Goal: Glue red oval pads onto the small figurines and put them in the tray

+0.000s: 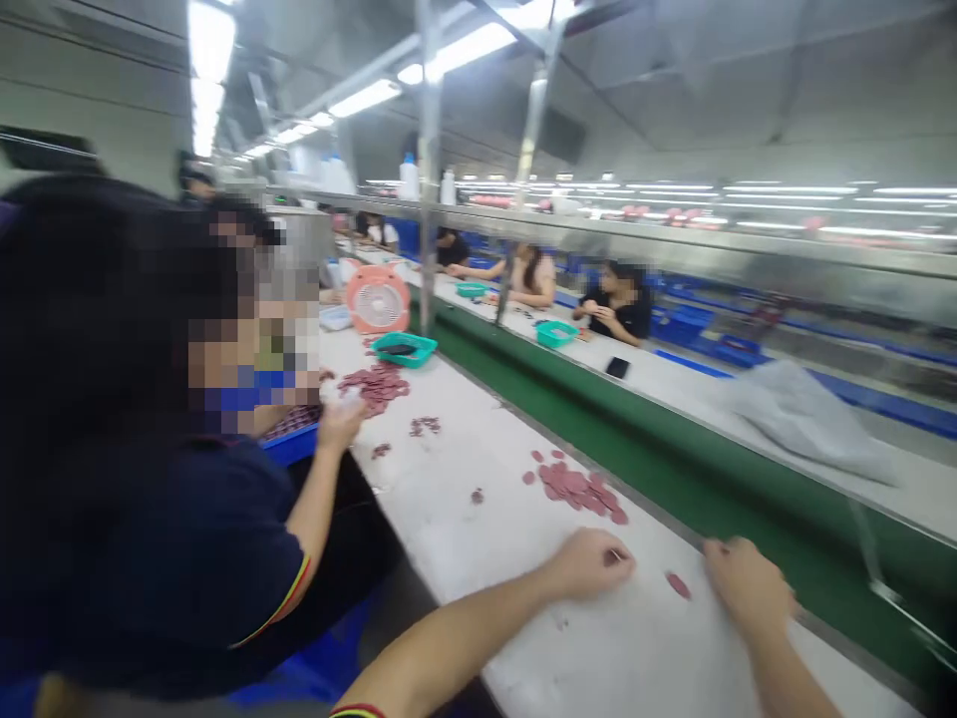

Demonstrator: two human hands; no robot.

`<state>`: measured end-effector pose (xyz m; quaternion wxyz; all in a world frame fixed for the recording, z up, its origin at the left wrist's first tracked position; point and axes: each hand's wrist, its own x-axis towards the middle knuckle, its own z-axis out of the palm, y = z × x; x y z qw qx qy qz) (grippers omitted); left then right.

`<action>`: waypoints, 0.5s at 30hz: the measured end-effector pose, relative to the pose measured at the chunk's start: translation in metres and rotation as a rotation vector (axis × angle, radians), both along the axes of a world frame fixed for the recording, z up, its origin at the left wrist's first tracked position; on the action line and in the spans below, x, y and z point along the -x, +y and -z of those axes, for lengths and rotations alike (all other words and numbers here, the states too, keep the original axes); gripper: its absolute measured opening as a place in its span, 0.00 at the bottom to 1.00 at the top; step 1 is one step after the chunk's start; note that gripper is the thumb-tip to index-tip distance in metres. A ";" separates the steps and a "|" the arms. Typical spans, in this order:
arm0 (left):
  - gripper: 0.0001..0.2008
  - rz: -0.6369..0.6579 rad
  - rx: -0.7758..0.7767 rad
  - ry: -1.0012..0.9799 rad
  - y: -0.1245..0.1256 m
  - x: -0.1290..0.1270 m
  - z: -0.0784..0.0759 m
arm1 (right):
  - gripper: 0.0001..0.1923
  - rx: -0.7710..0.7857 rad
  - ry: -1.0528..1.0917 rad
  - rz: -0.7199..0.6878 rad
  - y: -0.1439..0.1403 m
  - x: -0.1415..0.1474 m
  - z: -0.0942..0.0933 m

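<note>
Nearest the camera, the left hand (pixel 590 563) rested knuckles-up on the white worktable (pixel 598 658), fingers curled and pinched on a small reddish disc (pixel 611 557) at its fingertips; most of that piece was hidden, so its orientation could not be told. The right hand (pixel 748 588) lay close by, palm down, fingers curled against the table near its far edge; whether it gripped anything could not be told. Between the two hands, apart from both, a single pink disc (pixel 678 584) lay flat on the table; being roughly round, it showed no clear long axis, its slight elongation running toward lower right.

Just beyond the hands, a loose cluster of discs (pixel 575 489) lay flat, the group stretched from upper left to lower right. Farther along the table, a stray disc (pixel 477 496) and a small group (pixel 424 426) lay apart. To the left, a co-worker in a dark shirt (pixel 171 558) sat with a hand (pixel 340 424) at the table edge beside a larger pile (pixel 374 387). Beyond it stood a teal tray (pixel 405 348) and a pink desk fan (pixel 378 299).

Right of the table ran a green conveyor belt (pixel 598 429), its long axis receding to upper left. Across it lay a clear plastic bag (pixel 807 414), and other people (pixel 617 304) sat at the far bench.
</note>
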<state>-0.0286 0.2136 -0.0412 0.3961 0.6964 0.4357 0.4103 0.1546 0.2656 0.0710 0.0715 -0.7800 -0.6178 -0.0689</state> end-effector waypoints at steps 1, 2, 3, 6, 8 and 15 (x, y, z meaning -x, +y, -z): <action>0.15 -0.001 0.001 -0.015 0.000 -0.001 0.002 | 0.10 0.031 0.046 0.065 -0.005 -0.010 0.005; 0.14 -0.001 0.000 -0.031 0.000 -0.002 0.005 | 0.10 0.048 0.092 0.105 -0.010 -0.016 0.011; 0.14 0.000 0.000 -0.047 0.000 -0.004 0.007 | 0.11 0.047 0.139 0.119 -0.015 -0.018 0.018; 0.14 -0.010 0.002 -0.082 0.002 -0.006 0.010 | 0.13 0.004 0.278 0.068 -0.041 -0.013 0.042; 0.15 -0.039 -0.005 -0.090 0.005 0.000 0.009 | 0.13 -0.024 0.344 -0.004 -0.071 -0.006 0.057; 0.17 -0.312 -0.136 0.035 0.053 0.085 -0.014 | 0.09 -0.096 0.416 -0.258 -0.182 -0.012 0.098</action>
